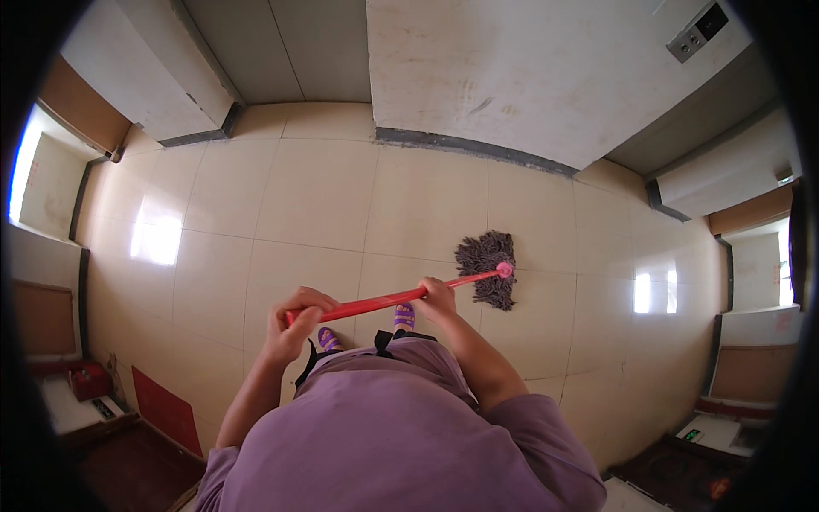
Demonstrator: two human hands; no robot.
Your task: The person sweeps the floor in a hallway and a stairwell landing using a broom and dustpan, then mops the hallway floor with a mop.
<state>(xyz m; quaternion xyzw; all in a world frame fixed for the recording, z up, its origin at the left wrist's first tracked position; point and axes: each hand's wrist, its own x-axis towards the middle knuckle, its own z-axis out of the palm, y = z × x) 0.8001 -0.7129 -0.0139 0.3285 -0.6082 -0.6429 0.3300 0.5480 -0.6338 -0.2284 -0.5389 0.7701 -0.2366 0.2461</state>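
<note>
A string mop with a red handle [371,306] slants across in front of my body. My left hand [298,323] grips the handle near its top end, the thumb lying along it. Lower on the same handle, my right hand [437,298] is closed around it. A pink socket [504,269] joins the handle to the mop head. The grey-brown yarn of the mop head [484,256] lies spread on the tiled floor [313,192], to the right of my feet. My purple sandals [404,316] stand on the tiles just below the handle.
Ahead, a white wall [499,70] with a dark baseboard [473,148] juts toward me, bearing a metal button panel [697,32]. Grey elevator-like doors [275,48] are recessed at its left. Behind me on the left lie a red mat [167,409] and a red box [89,381].
</note>
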